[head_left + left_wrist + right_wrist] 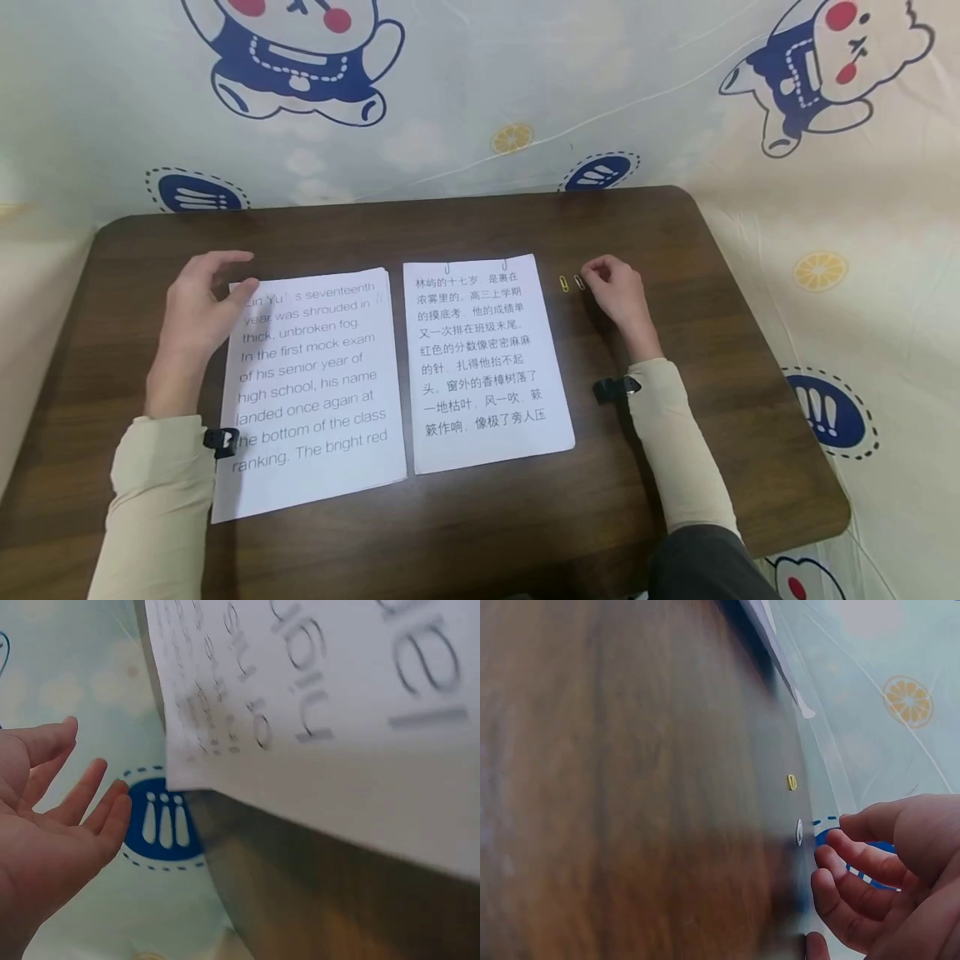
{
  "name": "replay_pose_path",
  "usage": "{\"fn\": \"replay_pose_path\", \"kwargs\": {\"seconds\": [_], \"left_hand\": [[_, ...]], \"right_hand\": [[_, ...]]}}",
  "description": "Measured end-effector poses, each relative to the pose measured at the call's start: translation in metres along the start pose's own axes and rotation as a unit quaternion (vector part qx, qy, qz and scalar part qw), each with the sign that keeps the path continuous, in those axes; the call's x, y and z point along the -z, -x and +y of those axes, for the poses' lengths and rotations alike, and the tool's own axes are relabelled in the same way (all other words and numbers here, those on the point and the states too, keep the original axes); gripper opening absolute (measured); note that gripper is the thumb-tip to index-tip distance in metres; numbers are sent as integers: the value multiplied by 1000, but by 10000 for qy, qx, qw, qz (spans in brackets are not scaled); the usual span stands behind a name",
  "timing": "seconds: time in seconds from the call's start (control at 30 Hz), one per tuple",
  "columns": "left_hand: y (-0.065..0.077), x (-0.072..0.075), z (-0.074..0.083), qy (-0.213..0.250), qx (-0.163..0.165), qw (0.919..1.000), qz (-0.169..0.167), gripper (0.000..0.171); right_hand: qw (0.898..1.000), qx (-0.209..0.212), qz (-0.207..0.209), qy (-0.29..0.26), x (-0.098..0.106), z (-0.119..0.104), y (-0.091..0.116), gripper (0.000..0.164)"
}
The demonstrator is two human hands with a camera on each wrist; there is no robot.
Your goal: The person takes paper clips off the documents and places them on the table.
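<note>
My left hand [197, 304] is over the top left corner of a stack of white sheets [318, 383] with English print. Its fingers are spread and hold nothing; in the left wrist view the hand [60, 817] appears apart from the paper. My right hand [618, 292] is just right of a white paper clip [579, 282] lying on the table. In the right wrist view its fingers [847, 892] are bent, with nothing visible between them and the thumb. A yellow paper clip [564, 284] lies left of the white one.
A second stack of sheets [487, 375], with Chinese print, lies between the English sheets and the paper clips, two clips on its top edge. All lie on a dark wooden table [495, 533]. A patterned cloth [450, 150] hangs behind the table.
</note>
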State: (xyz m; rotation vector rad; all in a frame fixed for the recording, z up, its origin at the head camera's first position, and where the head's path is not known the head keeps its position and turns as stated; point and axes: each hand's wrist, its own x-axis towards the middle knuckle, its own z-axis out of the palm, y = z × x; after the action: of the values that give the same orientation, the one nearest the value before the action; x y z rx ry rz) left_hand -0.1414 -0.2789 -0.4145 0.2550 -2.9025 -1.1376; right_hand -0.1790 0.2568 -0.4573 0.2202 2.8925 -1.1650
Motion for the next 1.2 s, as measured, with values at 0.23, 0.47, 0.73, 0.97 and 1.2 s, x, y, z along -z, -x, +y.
{"fn": "replay_pose_path", "kwargs": {"seconds": [0.23, 0.47, 0.73, 0.97, 1.2], "left_hand": [[7, -11, 22, 316, -435, 9980, -321, 50], [5, -28, 49, 674, -683, 9938, -561, 47], [-2, -45, 68, 989, -677, 9892, -841, 46], [-9, -69, 78, 991, -629, 9855, -1224, 41], [-12, -91, 89, 997, -435, 9832, -1468, 36]], "right_hand": [[9996, 131, 41, -244, -1, -9, -1, 33], [9985, 300, -5, -447, -3, -26, -3, 37], [9980, 406, -161, -464, -11, -40, -4, 37], [9976, 410, -437, -351, -24, -49, -7, 36], [9972, 447, -600, -69, -31, -55, -12, 34]]}}
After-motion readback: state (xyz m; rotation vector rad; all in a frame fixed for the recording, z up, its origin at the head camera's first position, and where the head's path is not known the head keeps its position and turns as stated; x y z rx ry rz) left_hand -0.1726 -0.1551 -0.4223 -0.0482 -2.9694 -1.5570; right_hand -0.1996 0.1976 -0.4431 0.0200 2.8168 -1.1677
